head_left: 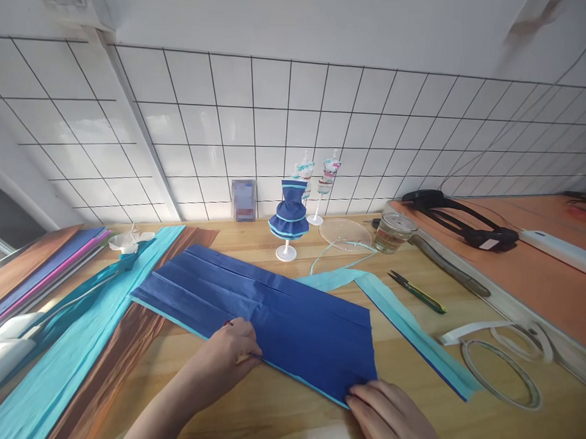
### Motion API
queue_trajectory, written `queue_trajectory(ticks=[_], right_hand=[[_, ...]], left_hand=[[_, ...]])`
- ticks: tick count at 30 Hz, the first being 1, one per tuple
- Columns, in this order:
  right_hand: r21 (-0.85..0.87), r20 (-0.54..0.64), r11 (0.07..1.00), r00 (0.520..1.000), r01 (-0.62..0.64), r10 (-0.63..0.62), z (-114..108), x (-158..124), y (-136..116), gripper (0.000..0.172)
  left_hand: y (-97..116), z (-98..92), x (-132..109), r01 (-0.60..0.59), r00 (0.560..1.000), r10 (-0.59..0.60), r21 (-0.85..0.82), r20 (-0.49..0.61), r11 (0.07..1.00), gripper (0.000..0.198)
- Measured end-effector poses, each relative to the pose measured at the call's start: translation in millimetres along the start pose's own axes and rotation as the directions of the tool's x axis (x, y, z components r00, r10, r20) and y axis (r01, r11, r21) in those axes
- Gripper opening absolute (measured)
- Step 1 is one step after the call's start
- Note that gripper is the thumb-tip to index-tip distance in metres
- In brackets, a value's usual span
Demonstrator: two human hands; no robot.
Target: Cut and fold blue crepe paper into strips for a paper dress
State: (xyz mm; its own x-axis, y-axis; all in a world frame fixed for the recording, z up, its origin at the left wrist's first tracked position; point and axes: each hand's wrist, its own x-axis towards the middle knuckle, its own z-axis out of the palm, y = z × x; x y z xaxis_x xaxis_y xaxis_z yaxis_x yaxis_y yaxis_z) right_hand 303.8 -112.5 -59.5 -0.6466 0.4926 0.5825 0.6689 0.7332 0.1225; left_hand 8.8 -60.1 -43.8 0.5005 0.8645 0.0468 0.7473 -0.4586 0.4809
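Note:
A dark blue crepe paper sheet point(294, 315) with a light blue strip along its near edge lies slantwise across the table, creased on its left half. My left hand point(233, 345) is closed on the near edge at about the middle, thumb and fingers pinching it. At the right near corner, my right hand point(387, 408) has its fingers together on the edge; its thumb is hidden. Behind the sheet stands a small white dress form wearing a dark blue tiered dress point(291, 210) with light blue trims. A light blue strip point(404, 326) edged in dark blue lies to the right.
Turquoise paper point(72, 346) and brown paper point(120, 354) lie at left beside a white glue gun point(5, 344). Thread snips point(418, 292), a tape roll point(501, 374) and a glass point(396, 233) are at right. Other dress forms point(329, 176) stand behind, near the tiled wall.

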Motion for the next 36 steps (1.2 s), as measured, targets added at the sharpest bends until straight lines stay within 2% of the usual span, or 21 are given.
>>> queue_trajectory(ticks=[5,8,12,20,28,31,36], right_hand=[[0.035,-0.016,0.999,1.000,-0.005,0.006,0.9,-4.2,1.1,0.034],[0.083,-0.064,0.991,0.992,-0.104,0.109,1.2,-1.6,-1.2,0.033],[0.144,-0.096,0.962,0.964,-0.232,0.247,-3.2,5.2,-1.3,0.031],[0.183,-0.007,0.900,0.915,-0.396,0.404,8.1,-10.0,3.5,0.022],[0.157,-0.051,0.920,0.928,-0.359,0.370,12.5,-11.9,4.5,0.022],[0.146,-0.075,0.938,0.942,-0.314,0.327,8.6,-8.0,4.6,0.021],[0.227,-0.018,0.956,0.980,-0.188,0.198,-0.2,-5.9,4.9,0.025]], left_hand=[[-4.5,-1.2,-0.8,-0.005,1.000,0.005,-0.023,-0.008,1.000,0.017],[-7.3,-2.7,-1.9,0.017,1.000,-0.017,-0.012,0.019,1.000,0.020],[-13.3,-6.7,-2.4,0.116,0.993,-0.115,-0.031,0.014,0.993,0.018],[-33.5,-12.2,-0.7,0.177,0.980,-0.180,-0.035,-0.081,0.984,0.015],[-47.1,-13.0,-4.2,0.161,0.976,-0.157,0.018,-0.153,0.987,0.016],[-49.4,-15.5,-7.8,0.140,0.982,-0.135,0.032,-0.132,0.990,0.012],[-45.4,-23.3,-14.0,0.141,0.988,-0.140,0.024,-0.059,0.990,0.007]])
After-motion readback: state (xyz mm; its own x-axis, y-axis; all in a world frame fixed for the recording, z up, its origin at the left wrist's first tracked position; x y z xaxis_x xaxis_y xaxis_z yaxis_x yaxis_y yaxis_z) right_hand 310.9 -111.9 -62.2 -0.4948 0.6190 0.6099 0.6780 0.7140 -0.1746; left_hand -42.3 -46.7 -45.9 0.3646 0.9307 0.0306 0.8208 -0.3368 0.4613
